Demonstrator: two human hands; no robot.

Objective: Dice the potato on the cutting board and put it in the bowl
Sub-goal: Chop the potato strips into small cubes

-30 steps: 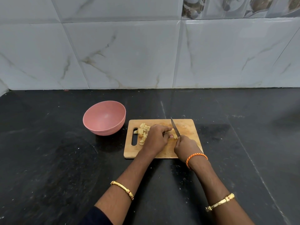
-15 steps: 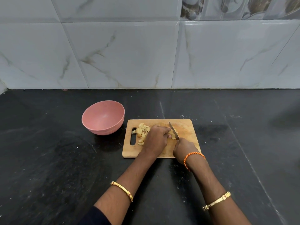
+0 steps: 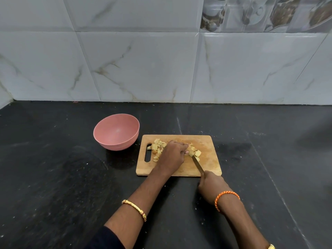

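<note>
Black stone counter fills the lower frame under pale marbled wall tiles. At centre lies one wooden cutting board, and just beside its upper-left corner stands one pink bowl, with nothing in it. The potato is all on the board, cut into a loose heap of small pale cubes left of centre, with a few more pieces at the knife tip; too many and too small to count, and some may be hidden under the hand. The left hand rests curled over the pieces at board centre, fingertips apparently pinching one. The right hand, at the board's lower-right edge, is wrapped round the handle of one knife, its blade angled up-left into the potato. I judge the cubes light, firm and wet, so likely slippery; best gathered with cupped fingers or swept off the board over the bowl's rim.
</note>
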